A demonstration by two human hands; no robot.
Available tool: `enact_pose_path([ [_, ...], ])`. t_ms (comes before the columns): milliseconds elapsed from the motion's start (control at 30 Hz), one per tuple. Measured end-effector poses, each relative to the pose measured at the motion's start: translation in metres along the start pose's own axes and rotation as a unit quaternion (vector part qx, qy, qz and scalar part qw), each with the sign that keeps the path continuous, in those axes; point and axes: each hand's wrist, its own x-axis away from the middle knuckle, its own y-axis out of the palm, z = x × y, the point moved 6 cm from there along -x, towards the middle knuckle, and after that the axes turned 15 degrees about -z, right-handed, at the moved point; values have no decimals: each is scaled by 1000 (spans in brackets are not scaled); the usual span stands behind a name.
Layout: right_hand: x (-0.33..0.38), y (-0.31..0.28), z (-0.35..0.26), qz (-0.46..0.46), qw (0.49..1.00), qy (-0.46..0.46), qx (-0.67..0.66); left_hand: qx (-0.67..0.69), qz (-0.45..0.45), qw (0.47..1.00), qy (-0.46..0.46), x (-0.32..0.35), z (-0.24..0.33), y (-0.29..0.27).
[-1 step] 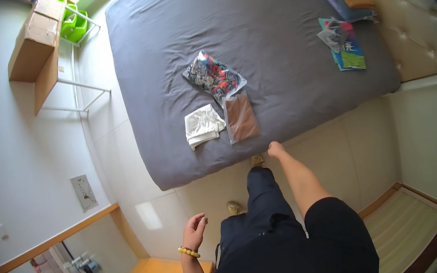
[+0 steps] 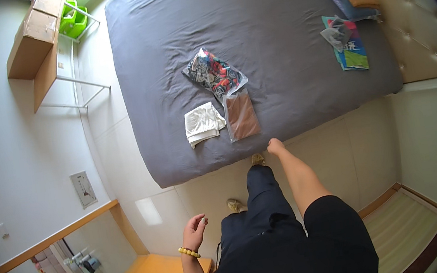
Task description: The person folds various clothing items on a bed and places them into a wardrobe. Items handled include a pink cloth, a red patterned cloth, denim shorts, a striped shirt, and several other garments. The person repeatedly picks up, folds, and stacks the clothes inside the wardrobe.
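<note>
Three packets lie close together near the foot edge of the bed [image 2: 281, 25], and my right hand [image 2: 274, 145] reaches toward them, just off that edge. Its fingers are drawn loosely together and hold nothing; it touches no packet yet. Nearest to it is the clear bag with a brown garment [image 2: 241, 115], lying flat with its short end toward me. Just beside it, toward the left edge of the bed, sits a folded white cloth [image 2: 203, 122], and past the brown bag's far end lies a bag with a patterned garment [image 2: 213, 73], the two bags touching or overlapping slightly.

My left hand [image 2: 194, 232] hangs at my side, well away from the bed, fingers loosely curled and empty, a beaded bracelet [image 2: 188, 252] on the wrist.

To pick up the brown bag cleanly, I judge I should lean in further, open my fingers and pinch the near short end, lifting it straight up so the slick plastic does not drag the patterned bag along. My left hand could steady the white cloth.
</note>
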Motion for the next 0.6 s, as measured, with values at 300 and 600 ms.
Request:
enact_pose_path([
  [300, -80, -25, -46, 0, 995, 30, -91, 144, 105, 981, -81, -2, -46, 5],
  [600, -80, -24, -93, -35, 981, 102, -160, 177, 154, 963, -134, 6, -62, 22],
])
